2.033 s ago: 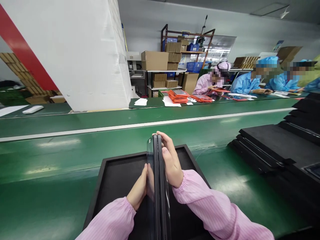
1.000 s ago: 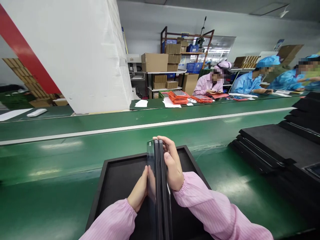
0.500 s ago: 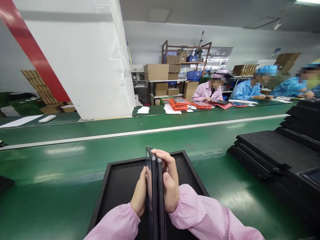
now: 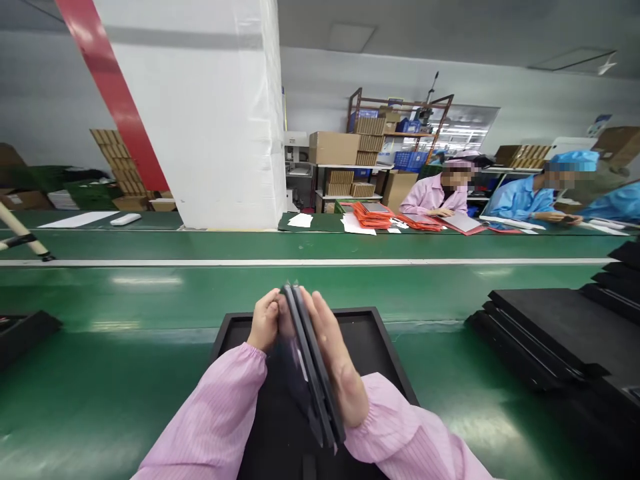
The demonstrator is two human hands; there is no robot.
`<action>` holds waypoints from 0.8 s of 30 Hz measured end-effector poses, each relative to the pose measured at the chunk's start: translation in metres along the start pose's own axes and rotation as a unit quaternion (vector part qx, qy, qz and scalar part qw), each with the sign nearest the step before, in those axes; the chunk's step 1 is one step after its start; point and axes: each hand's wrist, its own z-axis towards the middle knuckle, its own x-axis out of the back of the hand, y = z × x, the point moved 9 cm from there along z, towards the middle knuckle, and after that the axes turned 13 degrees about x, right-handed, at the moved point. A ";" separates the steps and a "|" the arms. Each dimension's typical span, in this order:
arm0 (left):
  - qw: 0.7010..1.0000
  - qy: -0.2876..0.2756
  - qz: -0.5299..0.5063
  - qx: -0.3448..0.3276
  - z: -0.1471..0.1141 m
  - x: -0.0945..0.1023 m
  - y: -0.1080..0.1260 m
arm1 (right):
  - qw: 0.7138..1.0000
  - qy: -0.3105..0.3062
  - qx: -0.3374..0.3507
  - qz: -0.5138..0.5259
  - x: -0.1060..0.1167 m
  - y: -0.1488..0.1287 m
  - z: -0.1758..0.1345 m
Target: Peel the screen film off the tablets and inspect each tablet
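Note:
Two thin dark tablets [image 4: 316, 373] stand face to face on edge, tilted, between my two hands. My left hand [image 4: 265, 321] is closed at their upper left edge, the thumb bent against the shiny screen of the left one. Against the outer side of the right tablet presses my right hand [image 4: 340, 363], fingers stretched along it and slightly blurred. Beneath them lies a shallow black tray [image 4: 220, 337] on the green work surface, its near part hidden by my sleeves and the tablets.
Stacked black trays [image 4: 560, 320] stand on the right; another dark tray [image 4: 30, 337] sits at the left edge. Across the green conveyor [image 4: 150, 280] are orange-edged sleeves [image 4: 373, 217] and co-workers in pink and blue. A white pillar [image 4: 225, 133] rises at the far side.
The tablets have turned from upright to a slant, tops leaning left. My left hand has moved up to their top edge, and my right fingers have straightened. The view has shifted slightly left.

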 end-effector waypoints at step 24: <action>0.999 -0.021 0.038 -0.009 -0.007 -0.015 -0.013 | 0.976 0.216 -0.015 -0.006 0.041 0.002 0.006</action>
